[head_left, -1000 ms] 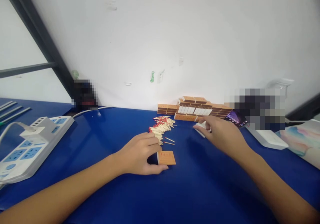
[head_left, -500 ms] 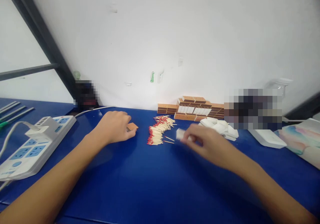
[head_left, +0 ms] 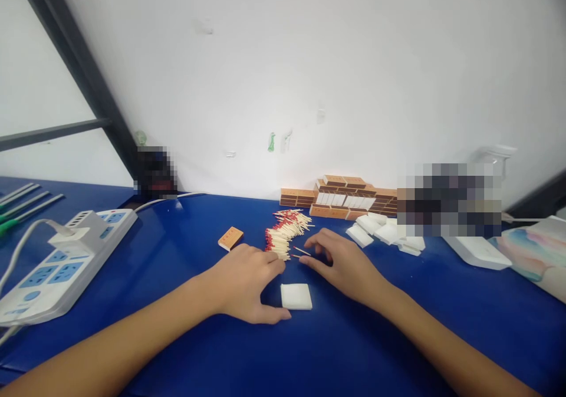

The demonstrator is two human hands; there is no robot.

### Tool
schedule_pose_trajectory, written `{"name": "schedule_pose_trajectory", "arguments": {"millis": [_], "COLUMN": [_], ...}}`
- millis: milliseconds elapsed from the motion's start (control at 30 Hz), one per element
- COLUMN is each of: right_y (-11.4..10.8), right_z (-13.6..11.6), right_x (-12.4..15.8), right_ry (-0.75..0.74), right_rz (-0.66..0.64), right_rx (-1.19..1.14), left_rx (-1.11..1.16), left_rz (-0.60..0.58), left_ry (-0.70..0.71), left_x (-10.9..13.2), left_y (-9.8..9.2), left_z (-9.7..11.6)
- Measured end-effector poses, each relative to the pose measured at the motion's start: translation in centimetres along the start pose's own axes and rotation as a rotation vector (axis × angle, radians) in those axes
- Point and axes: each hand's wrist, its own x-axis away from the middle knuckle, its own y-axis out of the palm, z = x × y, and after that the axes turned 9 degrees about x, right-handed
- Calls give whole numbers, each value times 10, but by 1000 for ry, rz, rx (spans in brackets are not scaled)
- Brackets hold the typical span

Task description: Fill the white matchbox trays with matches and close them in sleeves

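Observation:
A white matchbox tray (head_left: 296, 296) lies flat on the blue table (head_left: 336, 350) between my hands. My left hand (head_left: 245, 282) rests just left of it, thumb tip touching its near left corner, fingers curled toward a pile of red-tipped matches (head_left: 285, 233). My right hand (head_left: 342, 261) hovers palm down, fingers spread, fingertips at two loose matches (head_left: 300, 251) beside the pile. An orange matchbox sleeve (head_left: 230, 238) lies alone to the left of the pile.
Stacked orange matchboxes (head_left: 342, 196) line the wall at the back. Several white trays (head_left: 387, 232) lie at right, near a flat white device (head_left: 476, 251) and a coloured sheet (head_left: 533, 252). A white power strip (head_left: 62, 261) with cable occupies the left side.
My left hand left the orange sleeve at the far left and came back to centre. My right hand brought a white tray from the right pile, set it down and moved to the loose matches.

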Motion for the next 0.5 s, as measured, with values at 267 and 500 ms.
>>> {"name": "schedule_pose_trajectory", "arguments": {"millis": [267, 500], "right_y": [11, -12], "right_z": [6, -12], "right_x": [-9, 6], "right_ry": [12, -23], "right_rz": [-62, -150], "right_rx": [30, -108], "left_rx": [128, 117], "left_rz": [61, 106], "left_ry": [25, 9], "left_x": [0, -2], "left_y": [10, 14], "left_z": [-2, -9]}}
